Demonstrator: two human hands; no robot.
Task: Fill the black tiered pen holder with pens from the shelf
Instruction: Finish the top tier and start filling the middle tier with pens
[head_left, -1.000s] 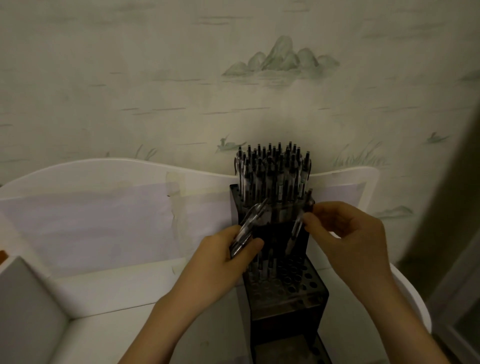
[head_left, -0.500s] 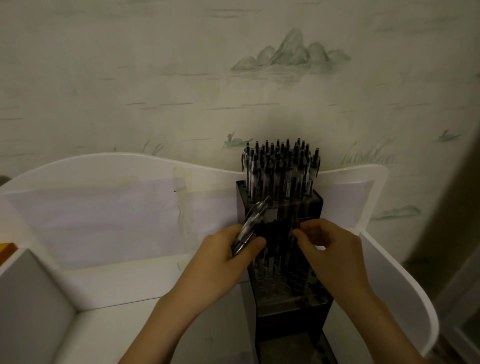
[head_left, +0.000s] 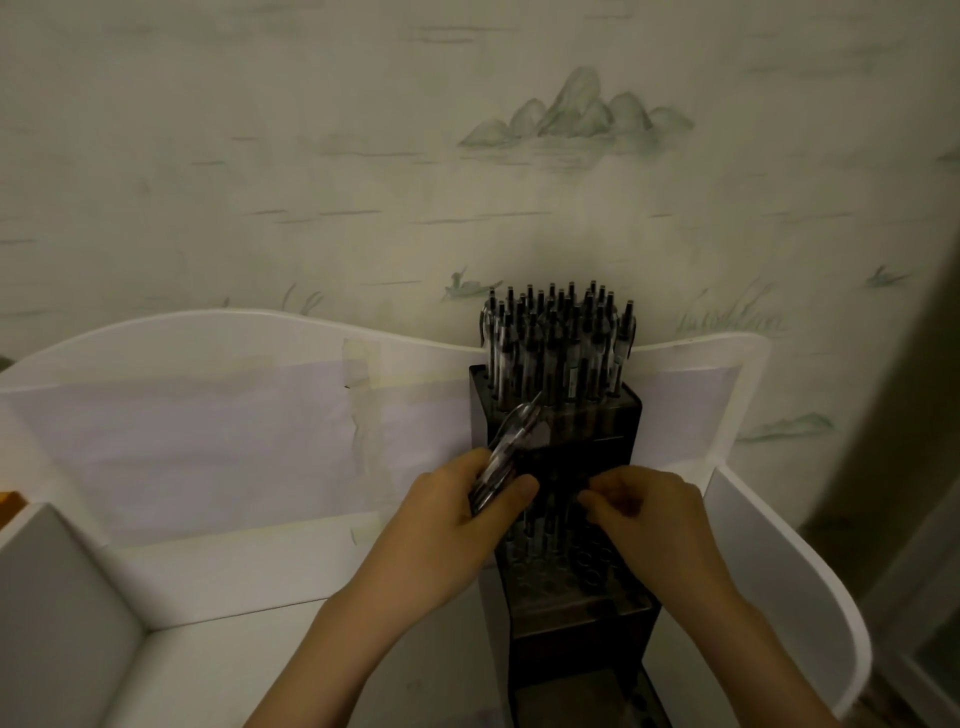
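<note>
pen holder against shelf back | left hand grips pen bundle | right hand pinches, pen unseen | each pen is best kept upright over a middle-tier hole

Nothing here can be read. The pens standing in the top tier of the holder, above both hands, carry pale label strips on their barrels, but the print is too small and dim to make out. The bundle of pens gripped in the left hand shows no legible marks either.
</note>
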